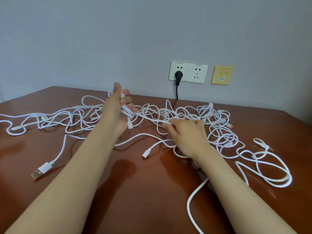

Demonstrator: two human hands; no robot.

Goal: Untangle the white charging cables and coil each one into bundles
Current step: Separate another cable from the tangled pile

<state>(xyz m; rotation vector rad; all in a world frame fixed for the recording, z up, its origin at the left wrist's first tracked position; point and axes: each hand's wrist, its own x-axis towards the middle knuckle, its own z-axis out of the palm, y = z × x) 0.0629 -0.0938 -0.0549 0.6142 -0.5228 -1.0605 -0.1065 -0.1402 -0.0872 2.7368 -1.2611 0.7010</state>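
Several white charging cables [219, 132] lie tangled across the brown table [135, 191], spreading from the left edge to the right. My left hand [114, 112] is raised above the tangle and grips a small coil of white cable [125, 109], a connector hanging below it. A strand runs taut from that coil to my right hand [185, 132], which pinches it low over the table. A USB plug [38, 173] lies at the near left. Another connector [146, 153] rests between my forearms.
On the wall behind the table are two white sockets [188, 72], a black plug with its cord [177, 81] in the left one, and a yellow data plate [222, 75]. A cable trails off the table's near edge [194, 208] by my right forearm.
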